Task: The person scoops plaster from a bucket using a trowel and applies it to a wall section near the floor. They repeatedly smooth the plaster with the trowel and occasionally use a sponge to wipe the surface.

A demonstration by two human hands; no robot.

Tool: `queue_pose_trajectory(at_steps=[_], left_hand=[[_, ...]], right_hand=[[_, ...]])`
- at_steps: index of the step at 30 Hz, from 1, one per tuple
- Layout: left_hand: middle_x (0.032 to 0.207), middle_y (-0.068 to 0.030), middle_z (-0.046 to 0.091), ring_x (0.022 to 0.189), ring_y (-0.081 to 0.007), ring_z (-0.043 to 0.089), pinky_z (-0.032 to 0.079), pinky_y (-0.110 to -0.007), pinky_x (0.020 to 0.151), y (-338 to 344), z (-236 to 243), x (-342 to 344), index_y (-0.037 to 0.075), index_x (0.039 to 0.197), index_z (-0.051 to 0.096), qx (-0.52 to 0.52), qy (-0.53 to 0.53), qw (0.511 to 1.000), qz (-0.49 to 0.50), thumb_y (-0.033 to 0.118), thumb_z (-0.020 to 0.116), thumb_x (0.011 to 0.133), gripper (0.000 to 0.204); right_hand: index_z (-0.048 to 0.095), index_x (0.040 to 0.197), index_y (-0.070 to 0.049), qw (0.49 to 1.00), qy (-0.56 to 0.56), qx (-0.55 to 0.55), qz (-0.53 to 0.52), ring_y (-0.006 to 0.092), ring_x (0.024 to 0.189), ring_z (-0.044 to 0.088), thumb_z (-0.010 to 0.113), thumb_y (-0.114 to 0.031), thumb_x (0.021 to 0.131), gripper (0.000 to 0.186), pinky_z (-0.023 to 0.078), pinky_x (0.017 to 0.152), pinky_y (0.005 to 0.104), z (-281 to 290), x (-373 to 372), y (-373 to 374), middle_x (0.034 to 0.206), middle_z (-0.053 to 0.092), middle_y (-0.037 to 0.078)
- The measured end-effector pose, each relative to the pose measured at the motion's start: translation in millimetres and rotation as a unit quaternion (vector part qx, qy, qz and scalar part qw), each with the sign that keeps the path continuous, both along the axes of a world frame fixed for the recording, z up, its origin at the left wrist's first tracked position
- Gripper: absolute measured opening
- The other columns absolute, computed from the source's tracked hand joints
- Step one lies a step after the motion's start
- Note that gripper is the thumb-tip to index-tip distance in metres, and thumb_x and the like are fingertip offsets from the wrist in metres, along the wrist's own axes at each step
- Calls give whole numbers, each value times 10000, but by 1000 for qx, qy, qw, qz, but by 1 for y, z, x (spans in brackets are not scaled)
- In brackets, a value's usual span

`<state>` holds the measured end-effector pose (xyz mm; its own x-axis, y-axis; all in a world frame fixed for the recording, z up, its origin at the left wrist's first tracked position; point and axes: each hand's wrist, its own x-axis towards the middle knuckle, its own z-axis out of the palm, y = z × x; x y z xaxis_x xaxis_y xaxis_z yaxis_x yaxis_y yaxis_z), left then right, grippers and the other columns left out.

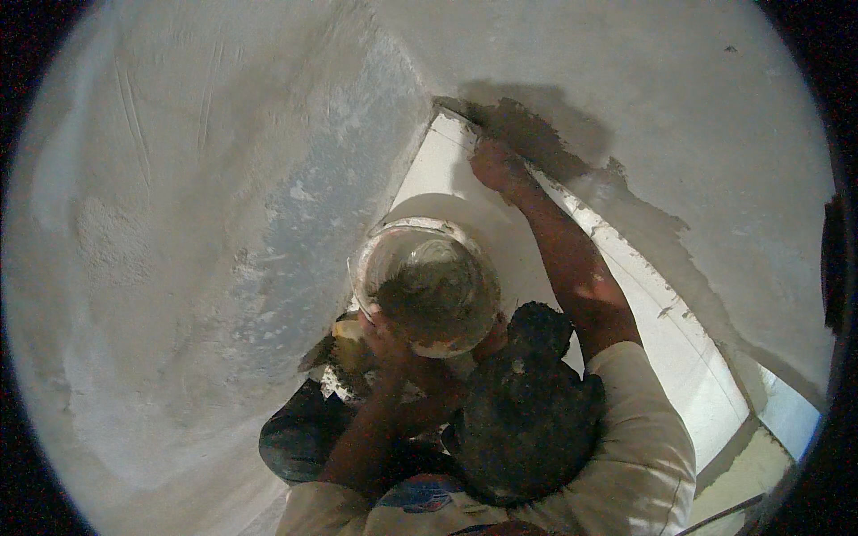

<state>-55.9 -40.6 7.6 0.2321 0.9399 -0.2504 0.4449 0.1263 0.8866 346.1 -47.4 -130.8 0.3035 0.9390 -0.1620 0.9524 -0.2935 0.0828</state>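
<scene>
My left hand (382,332) grips the near-left rim of a round, pale bucket (447,228), which has dark grey paste inside. My right hand (496,163) reaches up to the dark edge of a white panel (429,161), beside wet grey mortar (527,129); its fingers are curled, and what they hold, if anything, is unclear. Between my arms is a large dark, rough, rounded shape (523,411) that I cannot make out. It partly hides another patch of skin beside the bucket's right side.
Rough grey plastered surfaces (161,223) fill the left and upper right. A yellowish object (347,338), partly hidden, lies left of the bucket near a dark blade-like piece. A long white strip runs down the right toward a pale blue panel (786,411) at the lower right.
</scene>
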Motion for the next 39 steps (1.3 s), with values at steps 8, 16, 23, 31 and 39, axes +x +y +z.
queue_pose_trajectory(at_steps=[8, 16, 23, 31, 39], left_hand=[[1244, -233, 612, 1118, -325, 583, 463, -468, 993, 14, -51, -44, -54, 1410, 499, 132, 126, 982, -57, 435, 447, 1123, 569], [1291, -258, 607, 1155, -361, 608, 503, -463, 967, 13, -33, -29, -38, 1471, 443, 12, 27, 998, -49, 398, 461, 1106, 569], [1354, -191, 618, 1219, -304, 626, 524, -433, 1004, 22, -1, -18, -10, 1519, 406, -190, -238, 952, -30, 300, 491, 1081, 543], [1354, -141, 652, 1214, -224, 611, 481, -359, 1043, 19, 64, 45, -16, 1488, 525, -53, -90, 989, -106, 313, 556, 1079, 527], [1333, -128, 668, 1191, -235, 613, 461, -361, 1051, 3, 80, 85, 26, 1487, 547, -46, -81, 984, -152, 387, 554, 1096, 532]], right_hand=[[651, 1239, 57, 909, 285, 206, -224, 468, 1088, 690, 625, -348, 985, 478, 544, 948, 541, 130, -44, -25, 1156, 700, 311], [636, 1239, 56, 932, 256, 144, -212, 487, 1115, 669, 583, -345, 1026, 458, 542, 949, 555, 103, -19, -19, 1160, 682, 315], [620, 1284, 1, 893, 201, 379, -139, 473, 1080, 647, 619, -286, 991, 409, 538, 934, 535, 191, -73, -101, 1174, 666, 264], [736, 1053, -106, 984, 172, 41, -10, 316, 936, 718, 695, -231, 869, 226, 587, 777, 469, 248, -122, -158, 948, 738, 116], [780, 889, -158, 963, 249, -104, -3, 279, 760, 725, 683, -200, 869, 107, 564, 646, 390, 134, -145, -147, 889, 747, 63]])
